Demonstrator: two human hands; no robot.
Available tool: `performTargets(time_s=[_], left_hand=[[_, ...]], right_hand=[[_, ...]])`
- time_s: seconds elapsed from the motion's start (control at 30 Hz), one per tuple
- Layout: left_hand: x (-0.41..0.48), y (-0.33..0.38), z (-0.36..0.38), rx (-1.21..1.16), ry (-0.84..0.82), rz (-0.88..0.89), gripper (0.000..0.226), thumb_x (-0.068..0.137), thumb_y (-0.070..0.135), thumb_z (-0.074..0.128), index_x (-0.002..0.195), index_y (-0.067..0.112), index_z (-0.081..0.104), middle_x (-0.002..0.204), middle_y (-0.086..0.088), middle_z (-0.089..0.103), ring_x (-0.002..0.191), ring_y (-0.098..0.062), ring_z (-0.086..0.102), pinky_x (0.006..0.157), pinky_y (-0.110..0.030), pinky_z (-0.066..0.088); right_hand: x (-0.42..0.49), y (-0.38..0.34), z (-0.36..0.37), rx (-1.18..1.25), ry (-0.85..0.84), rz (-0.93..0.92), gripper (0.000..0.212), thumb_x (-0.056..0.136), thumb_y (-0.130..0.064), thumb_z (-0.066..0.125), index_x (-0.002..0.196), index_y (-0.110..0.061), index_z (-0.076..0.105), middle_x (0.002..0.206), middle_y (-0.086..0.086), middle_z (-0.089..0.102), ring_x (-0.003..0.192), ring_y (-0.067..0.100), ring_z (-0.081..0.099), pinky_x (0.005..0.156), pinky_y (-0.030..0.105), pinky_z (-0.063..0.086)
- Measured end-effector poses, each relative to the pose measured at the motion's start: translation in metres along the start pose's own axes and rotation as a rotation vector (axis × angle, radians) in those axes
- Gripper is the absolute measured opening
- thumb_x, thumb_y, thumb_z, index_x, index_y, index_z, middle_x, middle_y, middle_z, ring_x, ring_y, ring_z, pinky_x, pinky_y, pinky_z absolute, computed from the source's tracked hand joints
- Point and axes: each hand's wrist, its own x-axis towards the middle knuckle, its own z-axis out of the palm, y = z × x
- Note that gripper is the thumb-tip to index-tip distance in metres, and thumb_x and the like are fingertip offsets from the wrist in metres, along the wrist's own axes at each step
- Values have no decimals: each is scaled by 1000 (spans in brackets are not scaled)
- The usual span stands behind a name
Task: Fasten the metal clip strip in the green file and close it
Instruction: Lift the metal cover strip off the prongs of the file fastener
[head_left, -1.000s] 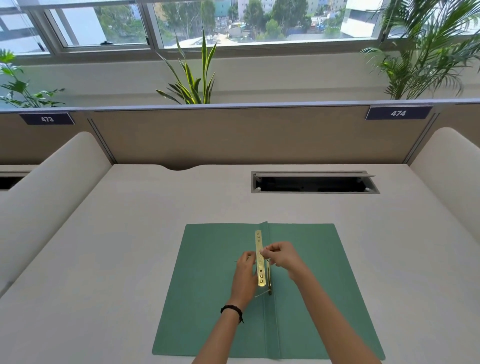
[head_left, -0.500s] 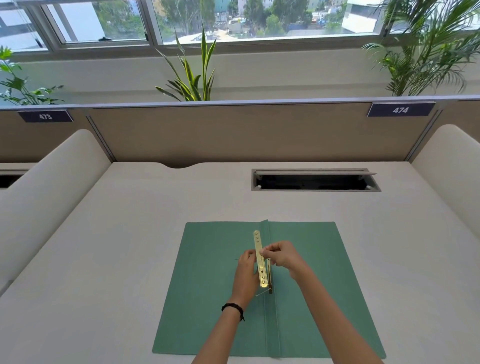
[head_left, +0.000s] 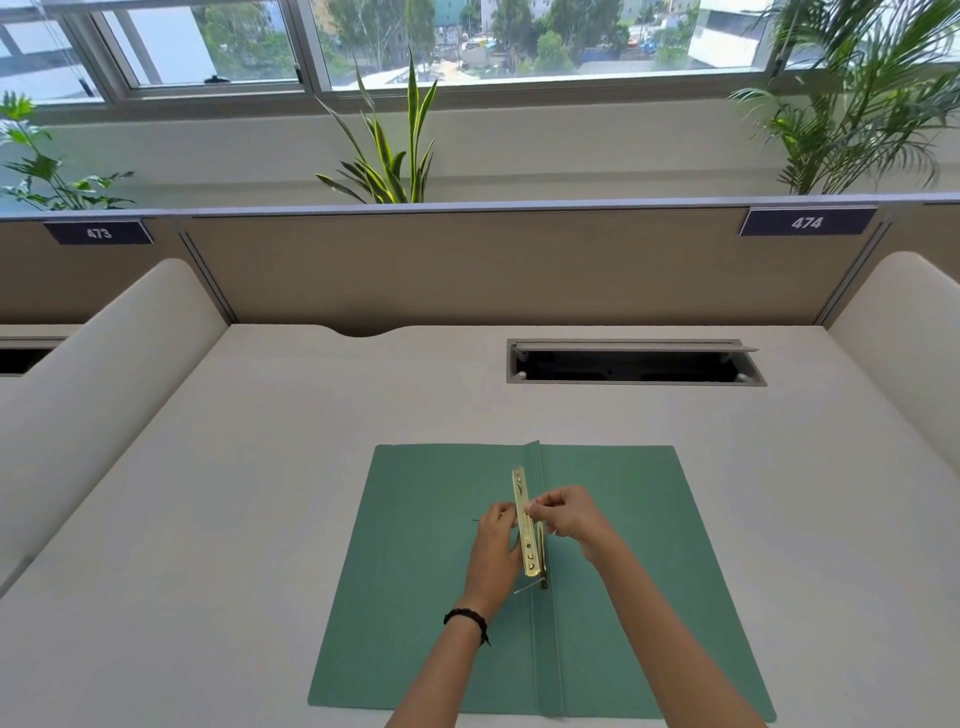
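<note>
lying open and flat on the pale desk (head_left: 218, 519), spine crease running away from the camera: the green file (head_left: 426, 571). standing along that crease, tilted up on its long edge rather than lying flat: the brass-coloured metal clip strip (head_left: 523, 519), with its holes showing down its face. pinching the strip near its upper half between thumb and fingertips, closed on it: the right hand (head_left: 563, 517). bracing against the strip's left face lower down, fingers curled, touching it though how firmly gripping is hard to tell: the left hand (head_left: 496, 545), black wristband (head_left: 466, 618) on the wrist. poking out just beside the strip's near end: a thin prong (head_left: 527, 587), angled up off the file.

judging by this, seating the strip onto the prongs, not yet fastening. doing it well probably meaning: keeping the strip parallel to the crease, lining an end hole over the near prong first, then the far one, which is hidden here. pressing down evenly with both hands, not twisting. bending the prongs flat only after the strip is sitting flush. watching for the file sliding on the smooth desk, and for the raised fold at the far end of the spine catching the strip. leaving the cover open until the prongs are lying flat.
</note>
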Motion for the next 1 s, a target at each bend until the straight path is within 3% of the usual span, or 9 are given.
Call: performTargets(time_s=[0.13, 0.27, 0.4, 0.47, 0.53, 0.63, 0.73, 0.87, 1.0], left_hand=[[-1, -4, -8, -14, -131, -71, 29, 95, 9, 45, 120, 16, 56, 111, -3, 56, 91, -12, 51, 87, -27, 47], [-14, -21, -25, -94, -400, -137, 34, 95, 5, 39, 123, 14, 56, 85, 1, 62, 59, 6, 53, 61, -9, 42], [-35, -35, -36, -208, -616, -120, 40, 91, 11, 56, 122, 35, 59, 90, 13, 65, 65, 5, 54, 70, -8, 44], [-41, -33, -36, -250, -575, -116, 38, 89, 16, 61, 115, 43, 62, 93, 13, 65, 71, -3, 52, 73, -16, 43], [-42, -29, -34, -291, -486, -116, 31, 89, 15, 61, 107, 40, 68, 90, 13, 64, 74, -3, 52, 73, -17, 42], [-36, -21, -29, -275, -399, -84, 19, 90, 11, 60, 103, 16, 72, 84, 13, 63, 68, 8, 53, 68, -10, 43], [-29, -12, -25, -232, -327, -76, 17, 90, 8, 58, 98, 1, 71, 82, 0, 65, 65, -1, 54, 70, -18, 44], [-22, -7, -23, -230, -295, -83, 15, 90, 5, 58, 92, 1, 72, 77, 1, 66, 60, -6, 54, 69, -21, 46], [-20, -7, -21, -249, -314, -84, 16, 91, 4, 56, 95, 0, 71, 83, -5, 67, 59, 4, 59, 65, -12, 49]], right_hand=[[3, 4, 0, -27, -3, 27, 12, 83, -12, 67, 84, 0, 69, 62, -1, 63, 49, 7, 44, 44, 14, 36], [6, 8, 0, -34, -2, 58, 22, 82, -15, 68, 93, 4, 68, 66, -2, 63, 51, 9, 44, 51, 19, 37], [7, 10, -1, -6, -8, 66, 13, 81, -16, 70, 81, -4, 69, 65, -2, 63, 50, 8, 44, 52, 18, 38], [7, 11, -1, 10, -15, 67, 11, 80, -16, 71, 75, -7, 68, 65, -1, 63, 49, 8, 43, 52, 19, 37], [7, 11, -1, 23, -18, 67, 16, 80, -16, 71, 84, -1, 70, 64, -1, 64, 49, 8, 43, 51, 19, 36], [5, 10, -1, 40, -26, 68, 12, 80, -15, 71, 81, -3, 69, 66, 0, 64, 49, 8, 43, 51, 19, 36], [4, 10, -2, 57, -39, 58, 14, 81, -14, 70, 68, -12, 65, 67, 1, 64, 50, 9, 42, 52, 20, 35], [2, 10, -5, 63, -39, 61, 13, 81, -15, 70, 68, -14, 66, 68, 0, 64, 52, 9, 44, 56, 21, 38], [1, 12, -6, 86, -45, 65, 11, 80, -16, 71, 71, -14, 67, 68, -1, 65, 52, 8, 45, 57, 21, 40]])
